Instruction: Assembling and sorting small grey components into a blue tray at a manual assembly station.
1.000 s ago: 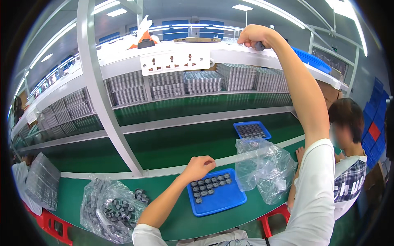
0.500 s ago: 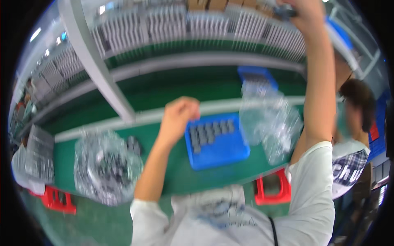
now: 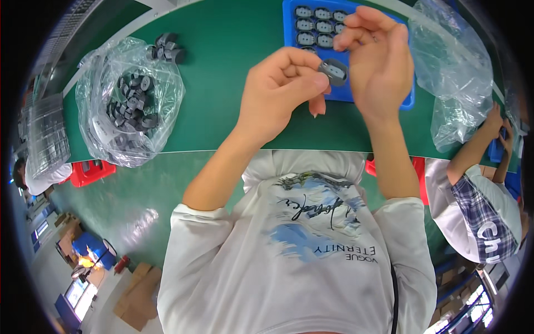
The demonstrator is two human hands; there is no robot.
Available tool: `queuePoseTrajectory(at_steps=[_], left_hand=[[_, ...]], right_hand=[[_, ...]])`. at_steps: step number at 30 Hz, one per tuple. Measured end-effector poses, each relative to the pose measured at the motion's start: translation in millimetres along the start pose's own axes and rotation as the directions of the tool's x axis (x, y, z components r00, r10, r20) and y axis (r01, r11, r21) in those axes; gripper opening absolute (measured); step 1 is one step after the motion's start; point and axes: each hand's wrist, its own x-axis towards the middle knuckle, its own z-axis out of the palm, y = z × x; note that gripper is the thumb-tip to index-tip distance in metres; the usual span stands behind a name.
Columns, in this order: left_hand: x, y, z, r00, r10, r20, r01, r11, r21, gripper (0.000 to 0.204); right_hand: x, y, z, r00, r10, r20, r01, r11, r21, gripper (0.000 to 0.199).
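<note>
My left hand (image 3: 272,92) pinches a dark grey round plastic part (image 3: 335,71) between thumb and fingertips, above the near left of a blue tray (image 3: 288,33). The part is tilted, and a lighter grey face with small holes shows. My right hand (image 3: 384,69) is raised over the tray's right side, palm inward and fingers bent but apart, with nothing seen in it. Rows of similar parts (image 3: 324,26) lie in the far left of the tray. My hands hide much of the rest of it.
On the green table (image 3: 222,72), a clear plastic bag (image 3: 164,125) with many dark parts lies left, beside several loose parts (image 3: 167,49). Another clear bag (image 3: 456,61) lies right of the tray. A co-worker (image 3: 478,189) is at the right; red stools (image 3: 92,172) stand below the edge.
The view has tipped down toward the table. My right hand, raised high with a dark object, has come down over the tray. My left hand now holds a part nearer to me.
</note>
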Motion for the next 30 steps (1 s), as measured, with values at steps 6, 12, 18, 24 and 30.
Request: queuePoseTrajectory(at_steps=[6,12,18,24,30], left_hand=[[-2,-13,-6,0.898,0.439,-0.004,-0.381,0.784,0.49,0.031],[3,41,-47,0.822,0.534,0.199,-0.359,0.213,0.909,0.026],[-6,106,-128,0.896,0.401,0.193,0.079,-0.571,0.817,0.028],[-17,78,-123,0.882,0.469,0.045,0.091,-0.263,0.961,0.029],[-22,55,-103,0.913,0.373,0.167,-0.106,-0.177,0.979,0.028]], right_hand=[[-2,-38,-30,0.792,0.349,0.5,0.153,0.68,-0.717,0.034],[15,-59,-41,0.779,0.476,0.407,0.422,0.082,-0.903,0.034],[20,-44,-56,0.848,0.448,0.283,0.462,-0.365,-0.809,0.036],[22,-61,-62,0.796,0.518,0.313,0.417,-0.094,-0.904,0.035],[24,-44,-65,0.724,0.488,0.488,0.534,0.052,-0.844,0.031]])
